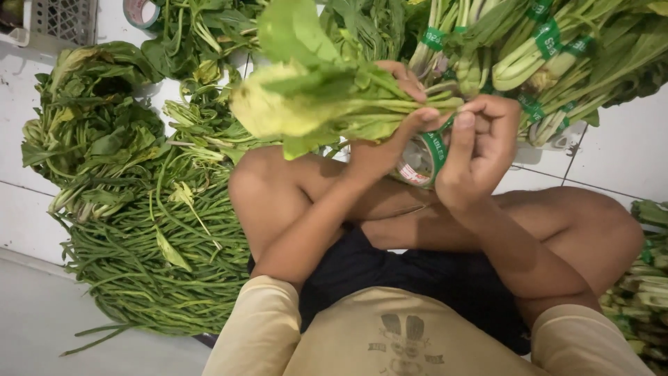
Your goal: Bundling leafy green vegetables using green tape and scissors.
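Left hand grips a greens bunch by its stems; right hand pinches green tape against them

tape roll in hands: round, green and white
bundle bands: green strips, top right
spare roll: top left, round

The left hand grips a bunch of leafy greens by the stems. The right hand holds a roll of green tape against those stems. Long beans lie on the floor at left; taped bundles lie beyond the hands.
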